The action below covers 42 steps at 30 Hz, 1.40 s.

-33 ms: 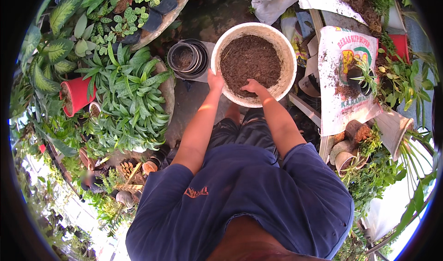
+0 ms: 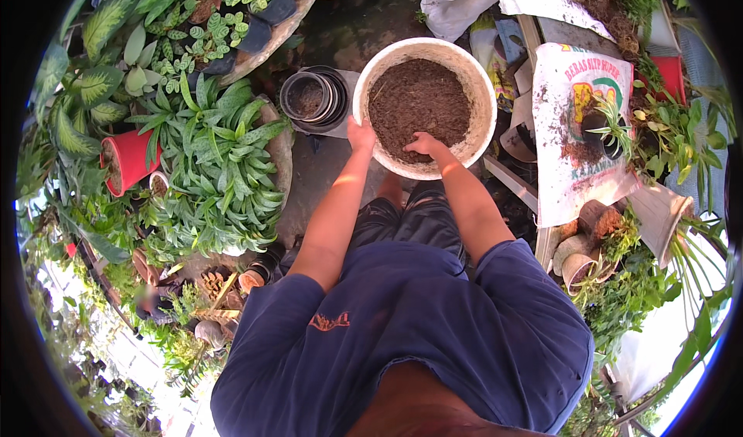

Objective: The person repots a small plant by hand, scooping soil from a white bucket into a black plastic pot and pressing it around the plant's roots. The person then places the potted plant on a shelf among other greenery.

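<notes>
The person is wearing a loose navy-blue short-sleeved shirt (image 2: 402, 344), its fabric showing soft folds across the shoulders and its sleeves ending above the elbows, leaving both forearms bare. A small orange emblem (image 2: 329, 322) is showing on the left side of the chest. Below the shirt, dark grey shorts (image 2: 406, 220) with faint creases are covering the thighs, and no gloves, watch or rings are showing.

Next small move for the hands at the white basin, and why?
Probably scoop: the right hand already rests on the dark soil while the left hand grips the white basin at its rim, steadying it. Closing the fingers would gather soil.
</notes>
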### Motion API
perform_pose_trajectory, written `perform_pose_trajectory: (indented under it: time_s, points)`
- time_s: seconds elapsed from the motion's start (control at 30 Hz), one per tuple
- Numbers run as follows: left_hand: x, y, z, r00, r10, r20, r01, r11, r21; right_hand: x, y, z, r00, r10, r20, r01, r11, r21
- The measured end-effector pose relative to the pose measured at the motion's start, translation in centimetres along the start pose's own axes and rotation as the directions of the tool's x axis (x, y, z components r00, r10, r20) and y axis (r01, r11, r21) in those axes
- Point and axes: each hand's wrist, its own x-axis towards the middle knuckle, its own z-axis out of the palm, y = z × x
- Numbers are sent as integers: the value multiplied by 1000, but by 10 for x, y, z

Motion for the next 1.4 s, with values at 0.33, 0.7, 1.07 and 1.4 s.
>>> perform_pose_trajectory:
  time_s: [0.33, 0.7, 1.07, 1.4]
  points:
    - [-8, 7, -1, 994, -108, 24, 110, 988, -107, -83, -23, -52, 984, -112, 138, -142, -29, 989]
    - [-36, 50, -59, 926, 368, -85, -377, 913, -154, -145, -53, -78, 948, -320, 2, -98, -285, 954]
    - [-116, 192, 73, 766, 554, 327, -401, 809, -429, -279, 44, -171, 837, -449, -313, 14, -553, 833]
    - [-263, 327, 296, -60, 790, 610, -891, 233, -389, -383, 209, -223, 809, -257, -529, 234, -684, 691]
